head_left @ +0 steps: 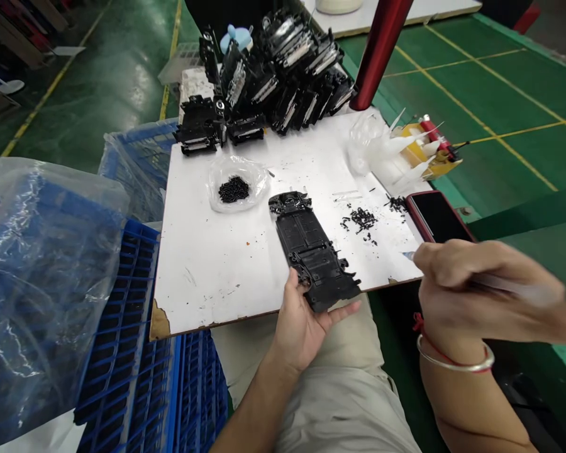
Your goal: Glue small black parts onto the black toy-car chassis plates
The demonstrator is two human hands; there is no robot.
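A long black plastic chassis part (311,248) lies on the white board (217,264), its near end over the front edge. My left hand (304,318) grips that near end from below, thumb on its left side. My right hand (457,286) is closed at the board's right corner around a thin, blurred tool (509,286) whose tip points left toward the board. A scatter of small black screws (362,220) lies just right of the chassis part.
A clear bag of black screws (234,184) sits left of the part. A heap of black plastic parts (268,78) fills the far edge. A phone (438,217), white plastic pieces (396,154), a red post (380,50) and blue crates (136,352) surround the board.
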